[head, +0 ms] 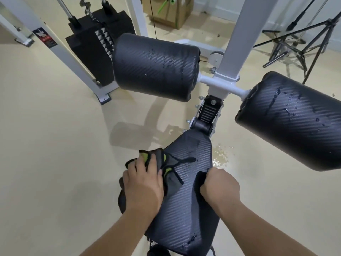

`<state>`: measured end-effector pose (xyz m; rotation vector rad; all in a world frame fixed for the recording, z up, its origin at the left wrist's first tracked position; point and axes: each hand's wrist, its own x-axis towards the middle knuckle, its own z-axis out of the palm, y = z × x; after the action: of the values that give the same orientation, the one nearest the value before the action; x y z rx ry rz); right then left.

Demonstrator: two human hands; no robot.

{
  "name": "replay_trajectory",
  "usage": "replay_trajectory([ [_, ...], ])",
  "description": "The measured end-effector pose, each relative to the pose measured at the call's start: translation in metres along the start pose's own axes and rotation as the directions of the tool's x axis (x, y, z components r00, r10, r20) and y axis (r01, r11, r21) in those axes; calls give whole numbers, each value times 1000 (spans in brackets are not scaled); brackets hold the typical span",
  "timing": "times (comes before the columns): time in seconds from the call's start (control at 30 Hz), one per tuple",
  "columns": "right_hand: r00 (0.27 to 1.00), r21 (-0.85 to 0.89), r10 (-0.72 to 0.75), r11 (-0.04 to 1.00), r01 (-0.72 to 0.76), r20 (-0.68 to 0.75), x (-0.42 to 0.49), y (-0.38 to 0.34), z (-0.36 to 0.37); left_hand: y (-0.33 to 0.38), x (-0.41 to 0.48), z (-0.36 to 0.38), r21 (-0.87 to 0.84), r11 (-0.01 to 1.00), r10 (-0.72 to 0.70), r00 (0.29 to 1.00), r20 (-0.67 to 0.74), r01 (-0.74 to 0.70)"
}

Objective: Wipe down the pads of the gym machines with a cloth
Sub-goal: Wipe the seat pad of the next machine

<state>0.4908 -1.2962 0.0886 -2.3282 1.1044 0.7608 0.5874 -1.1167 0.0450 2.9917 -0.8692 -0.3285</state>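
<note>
Left hand [143,183] on seat [186,200] left edge, fingers [141,161] curled over bunched cloth [166,163], pressing it down so I get wiping contact. Right hand [219,183] on seat right edge, fingers wrapped over rim, tips hidden; I judge it braces the seat. Rollers [155,65] beyond seat beaded wet, not yet wiped. Puddle [220,157] on floor right of seat.

Matt, woven-textured black seat pad [186,196], soft grey cloth [166,169], glossy white metal frame [234,52].
</note>
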Motion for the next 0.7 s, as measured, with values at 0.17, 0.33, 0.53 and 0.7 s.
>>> replay_trajectory([
  [0.17,990,209,139,968,-141,27,5,13,0,20,-60,0,-73,960,278,951,133,-270],
  [0.33,960,515,266,813,-273,90,13,29,10,34,26,11,38,901,427,898,107,-433],
  [0.53,947,577,320,766,-283,40,20,37,30,105,121,11,51,917,389,915,104,-395],
  [0.7,956,785,268,565,-255,118,14,47,36,114,99,14,-19,890,456,887,70,-456],
])
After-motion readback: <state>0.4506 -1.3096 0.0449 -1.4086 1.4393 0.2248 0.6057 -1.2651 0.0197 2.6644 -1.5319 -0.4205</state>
